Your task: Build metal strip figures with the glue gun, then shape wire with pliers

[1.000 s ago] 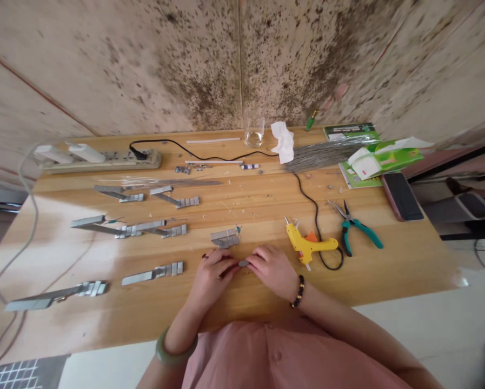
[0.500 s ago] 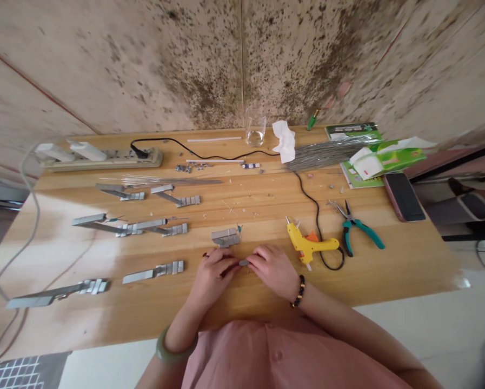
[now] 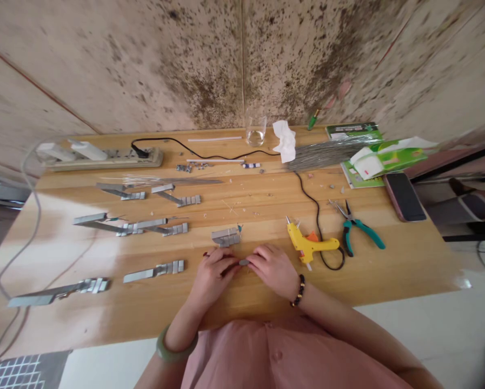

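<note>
My left hand [image 3: 212, 274] and my right hand [image 3: 273, 268] meet at the near middle of the wooden table [image 3: 388, 265]. Both pinch a small grey piece [image 3: 243, 262] between their fingertips, low over the wood. Just beyond them lies a short folded grey strip piece [image 3: 226, 236] with a bit of green wire. A yellow hot glue gun [image 3: 309, 246] rests to the right of my right hand, its black cord running to the power strip [image 3: 104, 158].
Several grey folded strip pieces [image 3: 153, 271] lie across the left half. Teal pliers [image 3: 358, 229], a phone [image 3: 404, 196], a green tissue pack [image 3: 384, 156], a wire bundle [image 3: 323, 154], a glass [image 3: 256, 129] and crumpled tissue [image 3: 285, 140] sit at the back and right.
</note>
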{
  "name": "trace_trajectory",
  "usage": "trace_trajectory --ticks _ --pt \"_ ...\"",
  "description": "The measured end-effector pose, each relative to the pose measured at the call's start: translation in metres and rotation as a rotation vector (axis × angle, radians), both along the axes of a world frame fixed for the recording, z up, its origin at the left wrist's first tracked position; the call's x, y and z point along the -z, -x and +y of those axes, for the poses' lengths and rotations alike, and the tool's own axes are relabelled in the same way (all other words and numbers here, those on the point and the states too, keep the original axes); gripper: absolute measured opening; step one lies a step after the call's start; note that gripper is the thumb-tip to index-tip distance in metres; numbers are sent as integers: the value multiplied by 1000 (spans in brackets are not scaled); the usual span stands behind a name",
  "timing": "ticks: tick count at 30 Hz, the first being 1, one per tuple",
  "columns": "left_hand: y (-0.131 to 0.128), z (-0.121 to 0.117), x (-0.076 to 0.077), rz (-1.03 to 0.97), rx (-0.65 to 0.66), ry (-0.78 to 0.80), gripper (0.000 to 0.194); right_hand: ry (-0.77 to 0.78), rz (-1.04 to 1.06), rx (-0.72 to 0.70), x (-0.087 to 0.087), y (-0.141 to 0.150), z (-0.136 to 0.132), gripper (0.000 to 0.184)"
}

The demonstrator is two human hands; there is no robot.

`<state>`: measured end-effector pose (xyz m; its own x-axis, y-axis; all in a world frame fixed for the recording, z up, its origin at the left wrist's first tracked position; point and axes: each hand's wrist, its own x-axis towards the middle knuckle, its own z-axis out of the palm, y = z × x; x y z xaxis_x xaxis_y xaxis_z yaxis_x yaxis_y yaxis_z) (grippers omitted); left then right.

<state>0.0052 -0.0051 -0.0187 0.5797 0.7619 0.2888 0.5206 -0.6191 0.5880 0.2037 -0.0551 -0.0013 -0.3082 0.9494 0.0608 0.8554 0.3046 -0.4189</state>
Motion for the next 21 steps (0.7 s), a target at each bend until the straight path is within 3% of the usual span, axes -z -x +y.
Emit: trace_trajectory --ticks 21 --pt "3 1 1 -5 18 -5 11 32 80 -25 -1 -5 0 26"
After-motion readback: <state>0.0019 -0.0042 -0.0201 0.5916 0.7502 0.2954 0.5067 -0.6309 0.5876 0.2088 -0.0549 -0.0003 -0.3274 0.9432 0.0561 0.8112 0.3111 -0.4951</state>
